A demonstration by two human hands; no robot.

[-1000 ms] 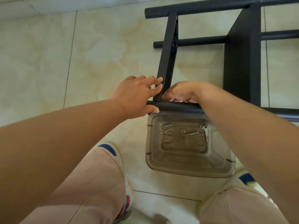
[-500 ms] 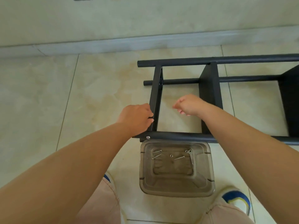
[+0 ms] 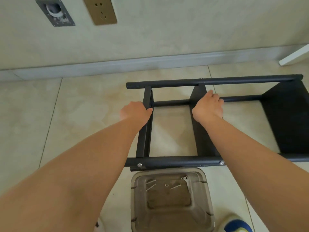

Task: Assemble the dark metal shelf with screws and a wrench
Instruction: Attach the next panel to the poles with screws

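Note:
The dark metal shelf (image 3: 173,161) lies on its side on the tiled floor, its round posts running left to right. My left hand (image 3: 136,113) grips the leftmost crossbar (image 3: 143,141) near its far end. My right hand (image 3: 208,108) holds the top edge of the middle shelf panel (image 3: 203,144), fingers curled over it. Two silver screw heads (image 3: 139,164) show on the near post. A clear plastic tray (image 3: 207,198) in front of me holds loose screws (image 3: 174,187), a nut and a small wrench (image 3: 186,179).
A wall with a skirting board runs behind the shelf, bearing a gold socket (image 3: 100,10) and an open wall box (image 3: 55,12). A white furniture edge (image 3: 294,56) shows at the far right. My shoes (image 3: 237,225) flank the tray.
The view has risen and pulled back. Both hands moved away from the near post: the left slid up the crossbar, the right reached over and took hold of the middle panel.

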